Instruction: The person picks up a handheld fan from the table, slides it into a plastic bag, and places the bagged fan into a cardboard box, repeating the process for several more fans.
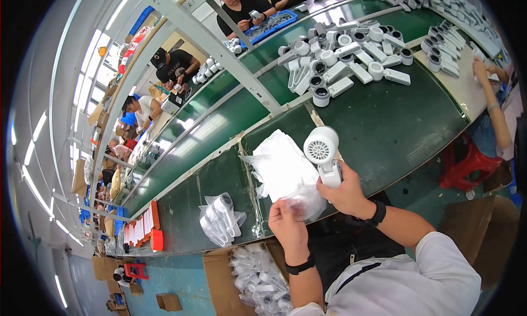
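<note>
My right hand (348, 192) grips the handle of a white hair dryer (321, 143) and holds it upright, its round grille toward me. My left hand (289, 228) pinches the edge of a clear plastic bag (312, 199) just below the dryer, fingers closed. A stack of flat white plastic bags (281, 161) lies on the green bench right beyond my hands. On the bench to the left rests a bagged hair dryer (222, 218), wrapped in clear film.
A cardboard box (216, 287) with several bagged dryers stands below the bench edge. Many loose dryers (343, 55) are heaped at the far side. A metal post (230, 55) rises beyond the bags. Co-workers sit across and at right, near a red stool (466, 165).
</note>
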Available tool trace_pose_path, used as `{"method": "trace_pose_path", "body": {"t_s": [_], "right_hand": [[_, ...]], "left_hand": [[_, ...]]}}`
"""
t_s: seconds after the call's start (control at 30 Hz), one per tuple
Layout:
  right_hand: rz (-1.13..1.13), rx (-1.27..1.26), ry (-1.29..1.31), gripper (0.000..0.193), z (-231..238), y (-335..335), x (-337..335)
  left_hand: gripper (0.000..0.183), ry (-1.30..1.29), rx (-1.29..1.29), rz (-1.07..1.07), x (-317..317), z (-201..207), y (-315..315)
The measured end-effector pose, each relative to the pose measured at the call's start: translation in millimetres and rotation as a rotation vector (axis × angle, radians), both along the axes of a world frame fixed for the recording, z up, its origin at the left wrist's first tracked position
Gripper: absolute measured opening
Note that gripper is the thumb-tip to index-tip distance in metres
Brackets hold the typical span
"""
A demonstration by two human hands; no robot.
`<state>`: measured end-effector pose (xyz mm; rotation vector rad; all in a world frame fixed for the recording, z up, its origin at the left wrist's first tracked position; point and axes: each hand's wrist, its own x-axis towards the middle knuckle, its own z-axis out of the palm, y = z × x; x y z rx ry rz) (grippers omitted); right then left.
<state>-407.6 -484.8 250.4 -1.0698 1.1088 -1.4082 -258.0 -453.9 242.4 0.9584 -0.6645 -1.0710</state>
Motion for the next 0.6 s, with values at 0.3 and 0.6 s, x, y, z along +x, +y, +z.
{"method": "trace_pose_path", "body": {"t_s": [0.3,0.6], "right_hand": [[0.056,-0.053,0.031,0.044,5,4,-2],[0.091,-0.087,0.095,0.039,-3,12,-24]], "left_hand": [[0.019,0.036,-0.019,-0.154,1,16,8],[0.017,-0.206,0.091,0.019,-3,4,2]]}}
